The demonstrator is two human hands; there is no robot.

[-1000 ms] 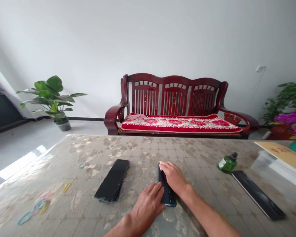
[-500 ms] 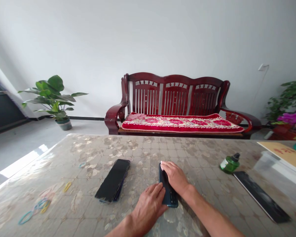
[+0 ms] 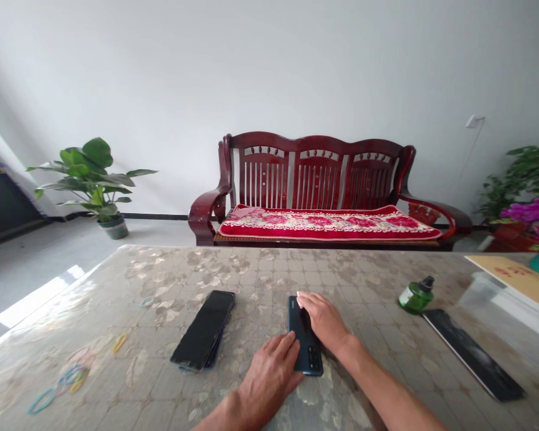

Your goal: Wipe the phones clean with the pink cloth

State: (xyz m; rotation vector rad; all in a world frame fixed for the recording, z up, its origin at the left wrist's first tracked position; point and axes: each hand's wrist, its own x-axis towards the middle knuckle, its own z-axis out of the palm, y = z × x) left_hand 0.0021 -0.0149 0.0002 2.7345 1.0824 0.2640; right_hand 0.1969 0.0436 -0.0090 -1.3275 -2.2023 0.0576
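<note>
Right hand [image 3: 324, 320] has shifted slightly rightward, baring more of the dark phone [image 3: 306, 348], lying back-up on the worktop [image 3: 251, 275]. Left hand [image 3: 272, 366] braces its left edge, fingers together; neither grip's closure can be told (palms hidden). Presumably light, stiff, slick: hold by long edges.

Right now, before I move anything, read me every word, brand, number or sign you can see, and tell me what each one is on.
None can be read.
Phone under the hands: a pale mark near the far end, too small to read.
Green bottle: white label, print too small and blurred.
Tan board at the right: red marks, too blurred to make out.
</note>
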